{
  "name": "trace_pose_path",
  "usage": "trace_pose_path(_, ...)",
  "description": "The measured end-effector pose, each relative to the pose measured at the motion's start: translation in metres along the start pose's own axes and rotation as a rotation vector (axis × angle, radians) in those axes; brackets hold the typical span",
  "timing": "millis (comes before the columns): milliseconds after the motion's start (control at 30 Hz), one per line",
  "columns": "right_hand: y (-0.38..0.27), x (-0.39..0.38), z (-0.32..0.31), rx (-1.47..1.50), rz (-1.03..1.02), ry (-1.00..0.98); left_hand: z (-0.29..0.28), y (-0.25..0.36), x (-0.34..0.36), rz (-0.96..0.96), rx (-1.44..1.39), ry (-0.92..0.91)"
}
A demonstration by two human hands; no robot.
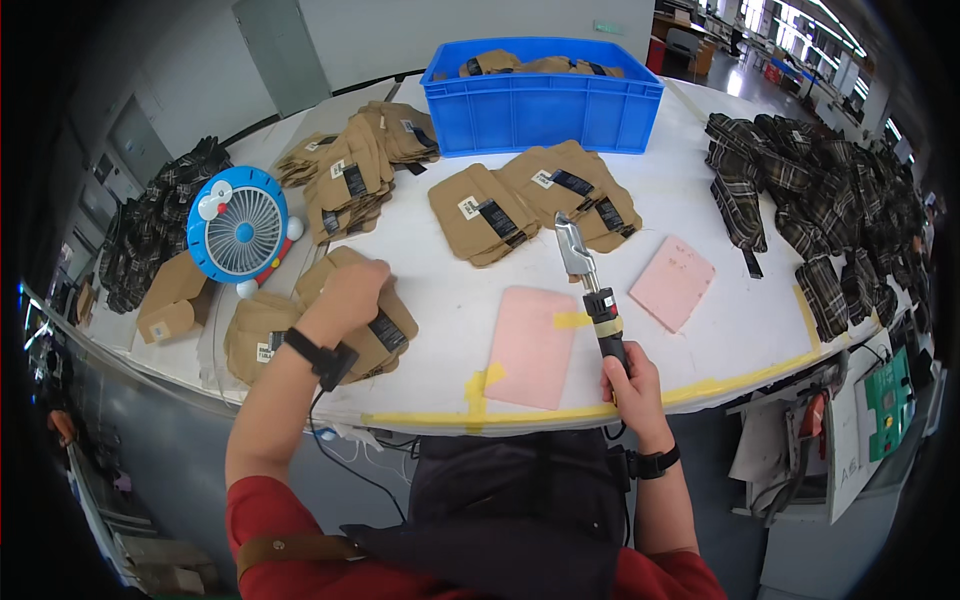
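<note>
At 4 o'clock, your right grip point(634, 388) holds the hand tool point(600, 297). Take the likely light, soft cloth pieces point(366, 346), 9 o'clock, by their edges; your left grip point(360, 288) is indeterminate.

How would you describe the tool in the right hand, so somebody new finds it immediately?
Find the big blue crate on the white table, then come nearer, to the gap between two pink pads. There, the right hand grips the tool by its black handle. Its shiny metal head sets it apart from the flat, pink pads on either side.
</note>
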State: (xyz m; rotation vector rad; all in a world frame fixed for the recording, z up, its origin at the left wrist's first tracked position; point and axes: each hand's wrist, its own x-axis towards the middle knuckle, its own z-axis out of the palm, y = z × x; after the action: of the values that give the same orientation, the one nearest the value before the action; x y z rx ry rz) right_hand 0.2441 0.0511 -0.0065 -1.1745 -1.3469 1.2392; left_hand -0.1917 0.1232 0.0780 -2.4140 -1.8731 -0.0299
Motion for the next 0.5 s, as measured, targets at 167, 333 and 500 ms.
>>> trace_pose_path(167,-0.004,0.003,0.002,0.103,0.045,0.005,-0.026,0.019,-0.002,0.184,-0.264,-0.342)
trace_pose_path(333,-0.003,0.004,0.005,0.065,0.019,0.022,0.033,0.038,0.077,0.134,-0.477,0.107)
trace_pose_path(500,-0.002,0.002,0.006,0.044,0.014,-0.001,0.063,0.082,0.127,0.099,-0.445,0.271)
